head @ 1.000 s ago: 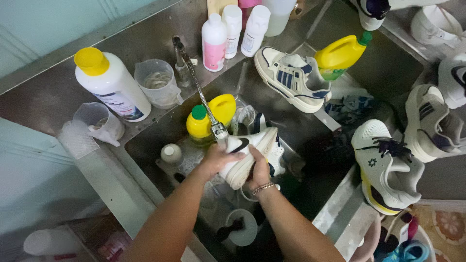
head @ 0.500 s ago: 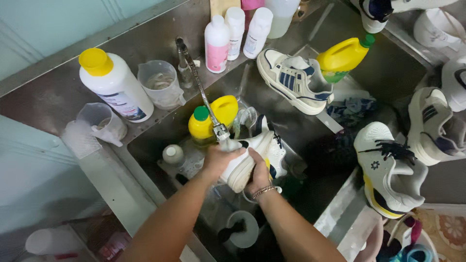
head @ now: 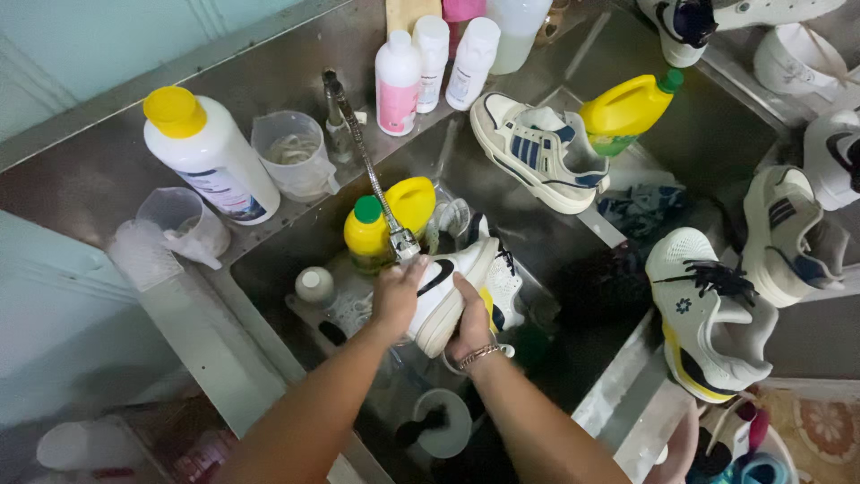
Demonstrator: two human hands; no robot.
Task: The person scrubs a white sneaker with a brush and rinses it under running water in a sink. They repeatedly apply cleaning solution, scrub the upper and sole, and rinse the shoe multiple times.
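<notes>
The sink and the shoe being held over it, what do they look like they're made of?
The sink looks like stainless steel: dull grey metal with a brushed sheen and soft reflections. The white shoe, held by the left hand and right hand under the tap, seems smooth leather or synthetic leather with a rubber sole; which one cannot be told.

I hold a white sneaker (head: 445, 291) under the faucet (head: 367, 170) head, inside the steel sink (head: 537, 233). My left hand (head: 394, 300) presses its heel side at nine o'clock; my right hand (head: 472, 327) cups the sole at five o'clock. A yellow bottle (head: 390, 220) lies just beyond, at eleven o'clock. Another sneaker with blue stripes (head: 537, 152) rests on the sink's rim at one o'clock.
</notes>
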